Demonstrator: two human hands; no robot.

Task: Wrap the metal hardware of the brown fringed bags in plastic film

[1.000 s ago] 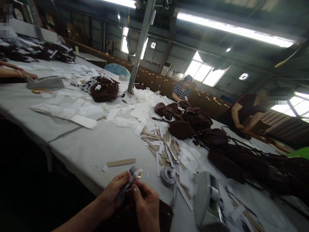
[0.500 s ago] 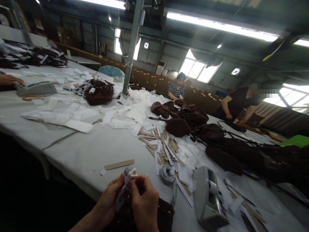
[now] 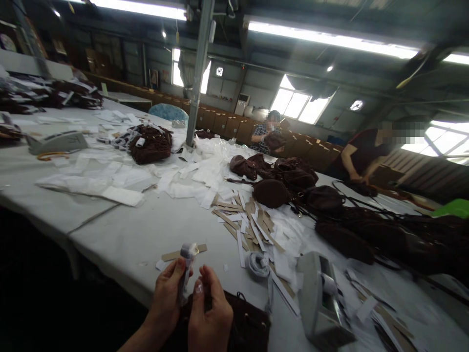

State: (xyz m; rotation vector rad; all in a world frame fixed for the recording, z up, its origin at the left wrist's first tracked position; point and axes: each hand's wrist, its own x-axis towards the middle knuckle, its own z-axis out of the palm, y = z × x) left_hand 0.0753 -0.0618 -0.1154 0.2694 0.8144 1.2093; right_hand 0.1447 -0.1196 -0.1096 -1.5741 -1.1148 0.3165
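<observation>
My left hand (image 3: 166,288) pinches a strap end (image 3: 187,254) wrapped in pale grey-white material, with a gold-coloured glint at its tip. Just to the right is my right hand (image 3: 210,313), thumb and fingers slightly apart, off the strap. A shiny spot, perhaps clear tape, shows on its thumb. Below both hands lies a dark brown bag (image 3: 251,320) with small metal eyelets, partly hidden by the right hand. Beyond the strap end, a tan cardboard strip (image 3: 172,255) rests on the white table (image 3: 124,244).
A grey tape dispenser (image 3: 322,303) stands at right, near a coiled pale strip (image 3: 257,264) and a heap of card strips (image 3: 252,220). Brown bags (image 3: 271,193) cover the far right side. A metal post (image 3: 198,78) rises mid-table. Two people work across the table.
My right hand has come away from the wrapped strap end and lowered slightly. My left hand has raised the strap end a little leftward. A person across the table now lifts a brown bag.
</observation>
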